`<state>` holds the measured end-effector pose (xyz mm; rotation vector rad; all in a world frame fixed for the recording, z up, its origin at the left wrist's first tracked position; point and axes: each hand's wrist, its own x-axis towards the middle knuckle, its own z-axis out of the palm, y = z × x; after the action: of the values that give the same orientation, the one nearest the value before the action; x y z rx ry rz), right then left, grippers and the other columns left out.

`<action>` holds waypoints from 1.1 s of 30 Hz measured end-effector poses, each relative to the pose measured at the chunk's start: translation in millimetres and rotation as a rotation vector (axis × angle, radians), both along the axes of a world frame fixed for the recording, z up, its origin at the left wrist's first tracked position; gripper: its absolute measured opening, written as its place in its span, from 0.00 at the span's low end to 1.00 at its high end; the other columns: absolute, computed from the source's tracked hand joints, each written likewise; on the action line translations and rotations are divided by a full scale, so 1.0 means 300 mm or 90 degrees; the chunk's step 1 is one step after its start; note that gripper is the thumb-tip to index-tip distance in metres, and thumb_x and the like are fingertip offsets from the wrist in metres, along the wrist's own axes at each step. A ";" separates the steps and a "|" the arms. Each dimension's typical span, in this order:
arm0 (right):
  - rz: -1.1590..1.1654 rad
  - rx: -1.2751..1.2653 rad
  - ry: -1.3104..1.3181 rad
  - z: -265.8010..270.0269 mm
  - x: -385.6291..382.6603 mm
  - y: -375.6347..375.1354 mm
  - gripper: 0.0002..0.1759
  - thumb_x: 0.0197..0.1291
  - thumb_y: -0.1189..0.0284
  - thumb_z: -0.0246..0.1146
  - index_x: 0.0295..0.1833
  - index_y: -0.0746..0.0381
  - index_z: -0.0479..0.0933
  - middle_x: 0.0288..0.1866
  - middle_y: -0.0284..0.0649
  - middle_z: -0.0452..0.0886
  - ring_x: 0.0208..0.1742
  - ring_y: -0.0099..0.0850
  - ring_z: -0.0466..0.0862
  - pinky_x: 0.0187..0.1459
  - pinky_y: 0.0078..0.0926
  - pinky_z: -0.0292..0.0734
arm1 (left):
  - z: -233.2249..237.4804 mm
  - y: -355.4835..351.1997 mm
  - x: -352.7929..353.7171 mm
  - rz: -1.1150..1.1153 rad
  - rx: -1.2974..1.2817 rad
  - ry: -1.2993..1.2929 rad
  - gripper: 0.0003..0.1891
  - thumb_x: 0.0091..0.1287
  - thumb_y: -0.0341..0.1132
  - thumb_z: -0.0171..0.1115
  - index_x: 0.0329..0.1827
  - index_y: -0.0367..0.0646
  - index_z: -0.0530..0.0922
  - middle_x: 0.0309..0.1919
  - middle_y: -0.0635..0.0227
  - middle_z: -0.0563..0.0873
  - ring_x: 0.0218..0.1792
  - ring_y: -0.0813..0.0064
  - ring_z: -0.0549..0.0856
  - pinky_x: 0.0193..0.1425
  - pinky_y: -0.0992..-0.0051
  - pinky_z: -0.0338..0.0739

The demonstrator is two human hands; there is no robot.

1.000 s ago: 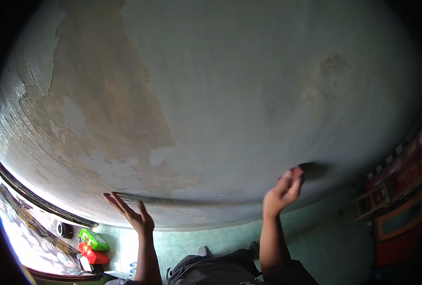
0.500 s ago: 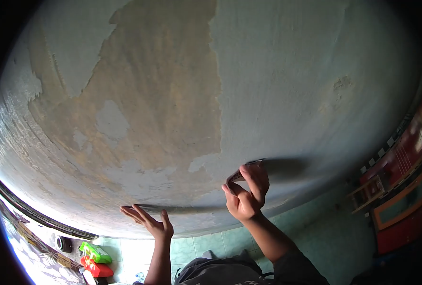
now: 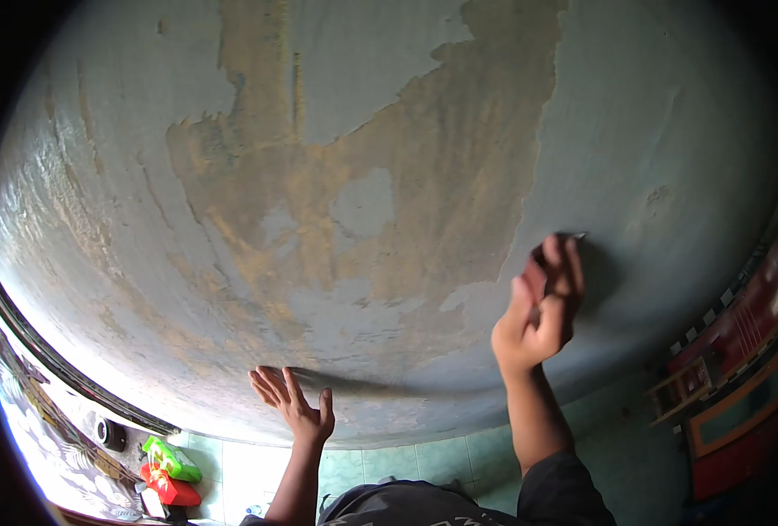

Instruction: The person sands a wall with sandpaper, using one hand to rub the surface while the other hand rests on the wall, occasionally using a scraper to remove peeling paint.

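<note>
In front of me rises a grey painted wall (image 3: 433, 193) with a large bare brownish patch (image 3: 459, 131) where the coating has come off in ragged edges. My right hand (image 3: 538, 316) is closed around a folded reddish-brown piece of sandpaper (image 3: 536, 277), held up against the wall just right of the bare patch. Motion blurs its fingers a little. Lower and to the left, my left hand (image 3: 297, 406) rests on the wall with its fingers spread and nothing in it.
Green floor tiles (image 3: 442, 456) run along the foot of the wall. A green packet (image 3: 172, 458) and a red packet (image 3: 170, 485) lie at lower left, near a dark round object (image 3: 109, 432). Wooden-framed red furniture (image 3: 739, 403) stands at the right.
My right hand has moved up and to the right along the wall with the sandpaper. My left hand stays spread on the wall. The view has shifted, so the bare patch appears farther right.
</note>
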<state>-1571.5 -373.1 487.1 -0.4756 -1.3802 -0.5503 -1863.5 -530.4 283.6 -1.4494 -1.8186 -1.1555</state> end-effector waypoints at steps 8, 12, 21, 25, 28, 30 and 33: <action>0.037 0.045 -0.223 -0.008 -0.010 -0.022 0.13 0.69 0.78 0.66 0.34 0.65 0.69 0.63 0.55 0.85 0.69 0.62 0.78 0.69 0.54 0.72 | 0.037 -0.023 -0.013 0.008 -0.022 0.002 0.45 0.72 0.54 0.61 0.88 0.52 0.51 0.85 0.38 0.42 0.85 0.33 0.39 0.81 0.33 0.33; -0.043 0.053 -0.054 0.072 0.040 0.016 0.11 0.72 0.75 0.64 0.38 0.67 0.71 0.66 0.58 0.81 0.69 0.64 0.76 0.67 0.57 0.71 | 0.079 -0.028 -0.008 0.008 -0.023 -0.030 0.45 0.72 0.54 0.61 0.87 0.51 0.52 0.86 0.40 0.42 0.85 0.35 0.40 0.82 0.34 0.35; -0.036 0.041 -0.039 -0.015 0.083 0.064 0.08 0.70 0.68 0.67 0.47 0.60 0.78 0.73 0.61 0.73 0.74 0.71 0.68 0.71 0.67 0.64 | 0.253 -0.088 0.083 0.047 -0.077 -0.066 0.47 0.64 0.44 0.69 0.86 0.51 0.56 0.86 0.41 0.42 0.85 0.34 0.39 0.80 0.33 0.38; -0.023 0.041 -0.079 -0.041 0.026 0.041 0.08 0.69 0.72 0.67 0.52 0.56 0.81 0.71 0.57 0.77 0.73 0.68 0.70 0.72 0.66 0.66 | 0.397 -0.111 -0.016 0.056 -0.077 0.016 0.50 0.60 0.42 0.74 0.86 0.55 0.58 0.86 0.45 0.44 0.85 0.34 0.40 0.80 0.31 0.39; 0.004 0.046 -0.131 -0.010 0.013 0.009 0.12 0.67 0.75 0.69 0.54 0.54 0.81 0.70 0.52 0.79 0.72 0.65 0.72 0.71 0.63 0.68 | 0.503 -0.113 -0.092 0.039 -0.020 0.088 0.52 0.56 0.41 0.77 0.85 0.58 0.59 0.86 0.44 0.47 0.85 0.33 0.43 0.81 0.32 0.40; 0.013 0.063 -0.165 0.026 -0.014 -0.016 0.15 0.65 0.76 0.70 0.55 0.53 0.81 0.70 0.48 0.79 0.71 0.62 0.73 0.71 0.59 0.70 | 0.646 -0.114 -0.152 0.030 0.027 0.140 0.53 0.53 0.39 0.78 0.85 0.58 0.60 0.86 0.45 0.49 0.84 0.33 0.44 0.81 0.32 0.41; 0.008 0.081 -0.237 0.086 -0.105 -0.056 0.18 0.62 0.75 0.73 0.57 0.52 0.82 0.69 0.45 0.80 0.71 0.58 0.74 0.71 0.52 0.72 | 0.821 -0.124 -0.261 0.044 0.072 0.180 0.51 0.55 0.37 0.77 0.84 0.58 0.62 0.86 0.49 0.50 0.85 0.38 0.45 0.81 0.34 0.40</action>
<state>-1603.0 -390.0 512.9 -0.2691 -1.6883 -0.7376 -1941.7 -567.6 529.9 -1.3944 -1.5711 -0.9503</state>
